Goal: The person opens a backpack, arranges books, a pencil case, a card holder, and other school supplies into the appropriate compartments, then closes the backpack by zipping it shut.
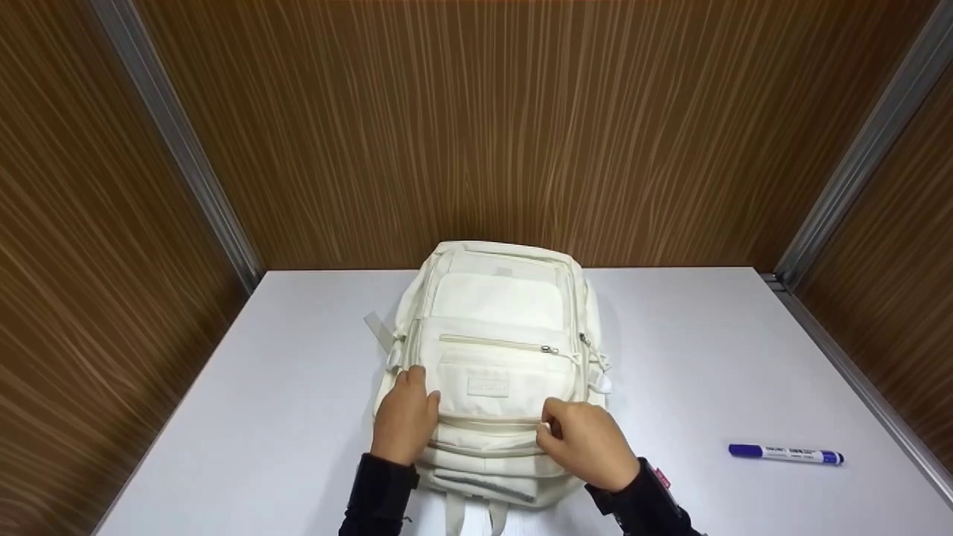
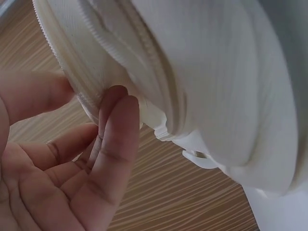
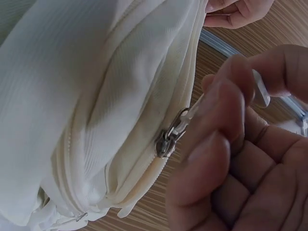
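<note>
A cream backpack (image 1: 495, 301) lies on the white table with its front facing up. At the left side of its front pocket, my left hand (image 1: 406, 417) pinches the zippered edge (image 2: 57, 62) between thumb and fingers. My right hand (image 1: 588, 443) is at the pocket's lower right. Its curled fingers grip the cord of a metal zipper pull (image 3: 168, 137), as the right wrist view shows. The zipper's teeth are parted along the opening near that pull. Higher up, another zipper pull (image 1: 549, 350) hangs on a closed-looking front zipper.
A purple-capped marker (image 1: 785, 454) lies on the white table (image 1: 685, 335) to the right. Wood-grain panels (image 1: 506, 126) stand behind and at both sides. Straps (image 1: 456, 514) trail from the bag's near end, and another strap (image 1: 378, 331) sticks out at its left.
</note>
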Available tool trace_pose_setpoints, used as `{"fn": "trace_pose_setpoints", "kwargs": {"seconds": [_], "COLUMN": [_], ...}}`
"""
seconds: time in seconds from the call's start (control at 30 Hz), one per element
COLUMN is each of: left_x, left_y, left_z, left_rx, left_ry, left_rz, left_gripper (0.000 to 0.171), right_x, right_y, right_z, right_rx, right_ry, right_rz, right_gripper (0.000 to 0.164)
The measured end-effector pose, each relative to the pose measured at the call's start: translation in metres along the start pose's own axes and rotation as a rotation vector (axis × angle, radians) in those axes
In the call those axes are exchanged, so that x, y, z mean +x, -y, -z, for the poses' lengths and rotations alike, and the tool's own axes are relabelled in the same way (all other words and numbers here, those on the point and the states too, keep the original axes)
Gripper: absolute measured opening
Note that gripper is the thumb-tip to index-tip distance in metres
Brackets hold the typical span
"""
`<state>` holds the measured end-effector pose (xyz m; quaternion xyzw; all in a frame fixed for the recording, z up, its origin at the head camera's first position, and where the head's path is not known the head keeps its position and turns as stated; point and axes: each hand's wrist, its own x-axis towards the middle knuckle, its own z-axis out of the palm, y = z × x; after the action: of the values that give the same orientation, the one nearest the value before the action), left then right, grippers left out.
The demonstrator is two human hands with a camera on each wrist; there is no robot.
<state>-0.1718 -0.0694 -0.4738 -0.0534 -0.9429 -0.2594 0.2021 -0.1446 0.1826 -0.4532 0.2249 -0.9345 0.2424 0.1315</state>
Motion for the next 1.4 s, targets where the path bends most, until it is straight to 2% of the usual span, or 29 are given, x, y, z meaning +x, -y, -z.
{"fn": "trace_pose_setpoints", "kwargs": {"seconds": [0.23,0.43,0.53,0.73,0.83,0.93,1.13,1.4], "left_x": [-0.003,-0.004,-0.004,-0.008,-0.012,-0.015,-0.019,-0.032], "left_y": [-0.004,-0.011,-0.017,-0.031,-0.037,-0.042,-0.054,-0.078], "left_z": [-0.001,-0.004,-0.005,-0.008,-0.010,-0.012,-0.018,-0.027], "left_rx": [0.015,0.014,0.011,-0.032,-0.039,-0.016,0.000,0.061], "left_ry": [-0.013,-0.012,-0.007,0.014,0.024,0.017,0.028,0.060], "left_rz": [-0.030,-0.058,-0.065,-0.077,-0.112,-0.153,-0.184,-0.247], "left_gripper": [0.028,0.028,0.028,0.037,0.040,0.036,0.031,0.023], "right_x": [-0.002,-0.004,-0.004,-0.001,-0.002,-0.003,-0.004,-0.003], "right_y": [0.004,0.011,0.011,0.002,0.001,0.004,0.012,0.004], "right_z": [-0.003,-0.009,-0.012,-0.003,0.002,0.002,-0.007,-0.001], "right_rx": [-0.048,-0.021,-0.025,-0.025,-0.040,-0.033,0.002,-0.018], "right_ry": [-0.022,-0.007,0.001,-0.025,-0.048,-0.042,0.007,-0.006], "right_rz": [0.001,0.046,0.054,-0.021,-0.040,-0.018,0.071,-0.002], "right_gripper": [0.021,0.019,0.019,0.019,0.021,0.021,0.017,0.021]}}
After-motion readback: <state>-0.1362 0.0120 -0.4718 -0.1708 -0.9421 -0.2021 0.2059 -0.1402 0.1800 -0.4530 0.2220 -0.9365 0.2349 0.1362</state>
